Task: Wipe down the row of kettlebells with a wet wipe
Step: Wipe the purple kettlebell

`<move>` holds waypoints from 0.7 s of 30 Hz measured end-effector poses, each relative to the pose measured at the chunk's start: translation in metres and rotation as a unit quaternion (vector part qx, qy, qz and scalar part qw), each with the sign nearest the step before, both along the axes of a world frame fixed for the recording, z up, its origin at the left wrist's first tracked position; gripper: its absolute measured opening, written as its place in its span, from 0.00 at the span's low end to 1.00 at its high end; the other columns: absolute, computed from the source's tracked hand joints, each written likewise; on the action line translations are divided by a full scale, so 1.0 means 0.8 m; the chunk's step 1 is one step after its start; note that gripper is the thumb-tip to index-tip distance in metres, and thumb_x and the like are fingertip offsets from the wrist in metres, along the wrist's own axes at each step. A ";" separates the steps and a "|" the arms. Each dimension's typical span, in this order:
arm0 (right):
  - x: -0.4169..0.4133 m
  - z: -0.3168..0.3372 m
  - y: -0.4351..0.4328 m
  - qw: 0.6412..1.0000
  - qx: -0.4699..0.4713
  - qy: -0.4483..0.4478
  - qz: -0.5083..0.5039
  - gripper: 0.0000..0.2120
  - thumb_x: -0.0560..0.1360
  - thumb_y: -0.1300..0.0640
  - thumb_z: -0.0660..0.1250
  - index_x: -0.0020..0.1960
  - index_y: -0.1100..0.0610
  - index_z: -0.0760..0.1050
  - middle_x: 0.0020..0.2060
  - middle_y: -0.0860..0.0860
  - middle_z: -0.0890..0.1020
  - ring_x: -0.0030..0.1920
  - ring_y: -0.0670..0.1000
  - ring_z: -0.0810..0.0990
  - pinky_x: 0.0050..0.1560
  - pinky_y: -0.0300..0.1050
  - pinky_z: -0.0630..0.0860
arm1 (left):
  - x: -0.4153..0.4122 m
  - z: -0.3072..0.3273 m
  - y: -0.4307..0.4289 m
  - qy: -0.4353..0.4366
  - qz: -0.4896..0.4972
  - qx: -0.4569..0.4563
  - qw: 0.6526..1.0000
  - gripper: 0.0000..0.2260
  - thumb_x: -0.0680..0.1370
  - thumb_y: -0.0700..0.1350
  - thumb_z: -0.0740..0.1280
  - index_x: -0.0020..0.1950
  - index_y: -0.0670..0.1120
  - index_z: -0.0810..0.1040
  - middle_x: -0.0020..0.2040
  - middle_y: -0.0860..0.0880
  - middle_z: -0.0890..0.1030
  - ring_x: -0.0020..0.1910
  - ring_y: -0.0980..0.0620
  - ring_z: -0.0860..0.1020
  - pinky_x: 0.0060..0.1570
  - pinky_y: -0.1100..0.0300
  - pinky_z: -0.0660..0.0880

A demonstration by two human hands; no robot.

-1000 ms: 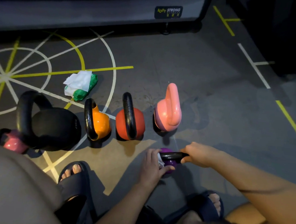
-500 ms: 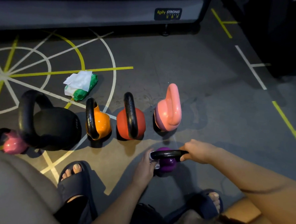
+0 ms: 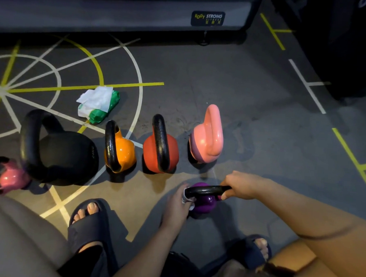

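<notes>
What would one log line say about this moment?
doing: wiping purple kettlebell | left hand: holds wet wipe against its handle | right hand: grips handle's other end | wipe pack: lies on floor

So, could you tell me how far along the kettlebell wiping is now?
Done: no finished kettlebell can be told by sight. In hand: the purple kettlebell sits apart from the row; the right hand grips its handle, the left hand presses the wipe on it. Left, possibly: the salmon, red, orange, black and small pink kettlebells in the row.
</notes>
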State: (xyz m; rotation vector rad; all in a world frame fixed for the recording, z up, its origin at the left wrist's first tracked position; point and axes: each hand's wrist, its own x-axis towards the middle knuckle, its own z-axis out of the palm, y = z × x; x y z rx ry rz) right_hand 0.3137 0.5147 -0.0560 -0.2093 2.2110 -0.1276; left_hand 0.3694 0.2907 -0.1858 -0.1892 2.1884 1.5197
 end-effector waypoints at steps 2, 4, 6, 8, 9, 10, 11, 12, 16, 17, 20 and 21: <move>0.002 0.000 -0.001 1.000 0.000 0.002 -0.002 0.15 0.75 0.44 0.70 0.54 0.54 0.81 0.46 0.54 0.82 0.48 0.55 0.80 0.48 0.49 0.76 | -0.001 -0.005 -0.002 -0.011 -0.003 0.016 1.000 0.25 0.71 0.43 0.73 0.67 0.59 0.78 0.57 0.59 0.83 0.57 0.55 0.82 0.60 0.53 0.79; 0.007 -0.002 -0.001 1.000 -0.004 0.006 -0.010 0.15 0.76 0.44 0.69 0.55 0.54 0.80 0.47 0.54 0.82 0.49 0.55 0.80 0.48 0.50 0.76 | -0.003 -0.014 -0.001 -0.031 -0.014 0.036 0.999 0.22 0.68 0.47 0.74 0.61 0.61 0.79 0.53 0.56 0.85 0.54 0.54 0.83 0.58 0.47 0.79; 0.012 -0.003 0.001 1.000 -0.008 0.007 -0.019 0.15 0.77 0.44 0.68 0.56 0.54 0.79 0.48 0.54 0.82 0.50 0.55 0.80 0.50 0.51 0.77 | -0.004 -0.025 0.001 -0.034 -0.024 0.061 0.997 0.19 0.67 0.52 0.75 0.56 0.57 0.79 0.50 0.54 0.85 0.51 0.53 0.84 0.58 0.46 0.79; 0.015 -0.003 0.001 1.000 -0.009 0.010 -0.021 0.15 0.78 0.45 0.67 0.57 0.54 0.78 0.49 0.54 0.81 0.52 0.55 0.79 0.50 0.51 0.76 | -0.005 -0.023 0.003 -0.039 -0.017 0.080 0.996 0.20 0.65 0.56 0.76 0.55 0.54 0.78 0.50 0.51 0.85 0.49 0.52 0.83 0.58 0.45 0.78; 0.017 -0.003 0.000 1.000 -0.010 0.012 -0.024 0.15 0.79 0.45 0.66 0.58 0.54 0.78 0.50 0.54 0.81 0.53 0.55 0.79 0.50 0.50 0.75 | -0.005 -0.025 0.005 -0.041 -0.016 0.078 0.996 0.21 0.65 0.56 0.76 0.55 0.53 0.78 0.50 0.50 0.85 0.50 0.51 0.83 0.58 0.46 0.78; 0.018 -0.004 0.000 0.999 -0.010 0.014 -0.027 0.15 0.79 0.45 0.66 0.58 0.54 0.78 0.50 0.54 0.81 0.53 0.55 0.79 0.50 0.50 0.75 | -0.006 -0.027 0.006 -0.039 -0.021 0.072 0.996 0.21 0.65 0.57 0.75 0.55 0.53 0.78 0.51 0.50 0.85 0.51 0.50 0.83 0.58 0.47 0.78; 0.018 -0.005 0.001 0.999 -0.009 0.017 -0.028 0.15 0.78 0.45 0.67 0.58 0.54 0.78 0.51 0.54 0.81 0.53 0.55 0.79 0.49 0.49 0.74 | -0.007 -0.028 0.006 -0.034 -0.022 0.068 0.997 0.21 0.64 0.57 0.75 0.54 0.53 0.78 0.50 0.50 0.85 0.51 0.50 0.83 0.57 0.48 0.78; 0.019 -0.004 0.001 0.999 -0.008 0.017 -0.027 0.15 0.78 0.45 0.67 0.58 0.54 0.78 0.51 0.54 0.81 0.53 0.55 0.79 0.48 0.49 0.74 | -0.007 -0.032 0.007 -0.033 -0.020 0.061 0.997 0.20 0.64 0.56 0.76 0.53 0.53 0.78 0.49 0.49 0.85 0.50 0.50 0.83 0.56 0.49 0.78; 0.017 -0.002 0.002 0.999 -0.011 0.018 -0.029 0.14 0.77 0.45 0.68 0.56 0.54 0.79 0.49 0.54 0.82 0.52 0.56 0.79 0.51 0.53 0.77 | -0.006 0.012 0.016 -0.033 0.018 0.055 0.998 0.17 0.70 0.38 0.76 0.54 0.52 0.78 0.50 0.49 0.83 0.45 0.55 0.82 0.46 0.61 0.79; 0.016 -0.002 0.002 0.999 -0.010 0.019 -0.028 0.14 0.77 0.45 0.68 0.56 0.53 0.79 0.49 0.54 0.82 0.51 0.56 0.80 0.51 0.53 0.77 | -0.006 0.020 0.018 -0.011 0.030 0.022 0.999 0.19 0.71 0.34 0.74 0.57 0.52 0.78 0.52 0.52 0.83 0.46 0.58 0.81 0.47 0.65 0.77; 0.015 -0.003 0.004 0.999 -0.007 0.020 -0.027 0.13 0.77 0.45 0.68 0.55 0.53 0.79 0.48 0.54 0.82 0.51 0.56 0.79 0.51 0.53 0.77 | -0.006 0.037 0.020 0.076 -0.011 -0.068 0.995 0.27 0.69 0.31 0.71 0.64 0.54 0.78 0.55 0.58 0.82 0.52 0.59 0.78 0.54 0.61 0.74; 0.016 -0.003 0.003 0.999 -0.010 0.019 -0.030 0.13 0.77 0.45 0.69 0.55 0.53 0.79 0.48 0.54 0.82 0.50 0.56 0.79 0.51 0.53 0.77 | -0.007 0.034 0.017 0.087 -0.030 -0.067 0.994 0.27 0.69 0.33 0.72 0.64 0.54 0.78 0.55 0.57 0.82 0.53 0.58 0.78 0.54 0.60 0.75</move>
